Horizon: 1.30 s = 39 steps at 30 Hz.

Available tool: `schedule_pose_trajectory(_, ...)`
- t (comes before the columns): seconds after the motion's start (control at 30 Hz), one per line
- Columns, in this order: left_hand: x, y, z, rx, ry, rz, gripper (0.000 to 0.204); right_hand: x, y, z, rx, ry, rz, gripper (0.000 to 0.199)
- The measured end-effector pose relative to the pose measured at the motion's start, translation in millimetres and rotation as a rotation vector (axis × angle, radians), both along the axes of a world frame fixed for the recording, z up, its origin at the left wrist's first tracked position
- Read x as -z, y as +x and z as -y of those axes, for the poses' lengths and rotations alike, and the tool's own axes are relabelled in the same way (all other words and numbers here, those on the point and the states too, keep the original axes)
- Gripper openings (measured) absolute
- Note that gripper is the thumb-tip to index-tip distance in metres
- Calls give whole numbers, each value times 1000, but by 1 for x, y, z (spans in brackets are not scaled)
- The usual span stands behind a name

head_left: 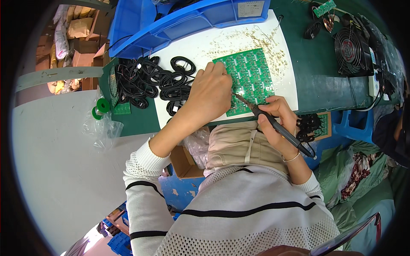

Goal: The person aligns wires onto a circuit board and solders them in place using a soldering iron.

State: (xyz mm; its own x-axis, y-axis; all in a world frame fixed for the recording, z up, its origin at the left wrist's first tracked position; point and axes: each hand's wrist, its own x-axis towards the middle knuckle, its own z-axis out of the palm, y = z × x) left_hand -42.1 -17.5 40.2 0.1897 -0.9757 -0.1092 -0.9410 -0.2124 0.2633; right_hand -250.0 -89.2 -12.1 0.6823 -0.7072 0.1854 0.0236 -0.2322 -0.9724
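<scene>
A green circuit board panel (pixel 252 70) with rows of small components lies on a white sheet (pixel 200 40) on the bench. My right hand (pixel 279 115) is closed round the dark handle of a soldering iron (pixel 279 129); its tip points at the panel's left edge. Over that same edge, my left hand (pixel 211 87) is closed with its fingers curled down. What it pinches is hidden beneath the fingers. Bundles of coiled black cables (pixel 173 81) lie beside my left hand and wrist.
Behind the sheet stands a blue plastic bin (pixel 192 19). Brown crumbs are scattered on the sheet's far right part. A black fan (pixel 351 51) stands on the green bench mat (pixel 316 85) at right. A green solder spool (pixel 102 106) sits at left. Below is an open cardboard box (pixel 185 164).
</scene>
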Motion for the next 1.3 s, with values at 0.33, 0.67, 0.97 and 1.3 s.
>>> schedule_pose_trajectory(0.33,-1,-3,0,25,-11,28,8,-1,-1,6,-39,-205,1,20)
schedule_pose_trajectory(0.67,-2,-3,2,31,21,38,8,5,-12,13,116,-297,104,18)
schedule_pose_trajectory(0.97,-3,4,-11,17,-81,-69,5,2,-13,8,171,35,77,17)
schedule_pose_trajectory(1.3,-21,50,-86,-515,-427,-447,14,2,-2,7,107,108,89,16)
